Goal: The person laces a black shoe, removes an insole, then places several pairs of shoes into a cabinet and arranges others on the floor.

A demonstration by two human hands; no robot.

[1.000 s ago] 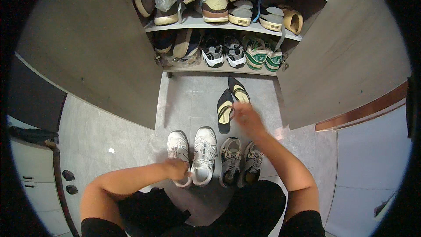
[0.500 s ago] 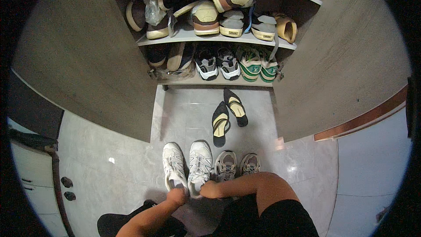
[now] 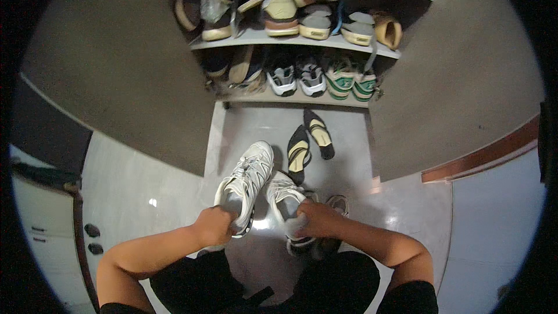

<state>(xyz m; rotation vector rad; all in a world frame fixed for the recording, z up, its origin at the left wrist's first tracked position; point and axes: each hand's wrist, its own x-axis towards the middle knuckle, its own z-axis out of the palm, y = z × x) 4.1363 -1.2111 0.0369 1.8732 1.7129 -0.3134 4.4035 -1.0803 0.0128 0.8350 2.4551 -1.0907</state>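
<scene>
My left hand (image 3: 216,225) grips a white sneaker (image 3: 249,171) by its heel, and the shoe's toe points up and to the right. In my right hand (image 3: 317,219) is the other white sneaker (image 3: 283,193), also held at the heel, its toe angled to the left. Both shoes appear lifted off the floor, with their insides facing me. Behind the right-hand sneaker and my right wrist, a pair of grey-brown sneakers (image 3: 337,203) is mostly hidden. Black pointed slip-on shoes (image 3: 298,154) with yellow insoles lie ahead of them on the floor.
An open shoe cabinet stands ahead, its left door (image 3: 125,75) and right door (image 3: 459,81) swung wide. Several shoes fill its shelves, including green-and-white sneakers (image 3: 340,83) and black-and-white sneakers (image 3: 282,78). A white drawer unit (image 3: 43,215) is at far left.
Both white sneakers have been raised from the floor and moved apart at the heels, the left one tilting right, the right one shifting right over the grey-brown pair. The view has shifted slightly.
</scene>
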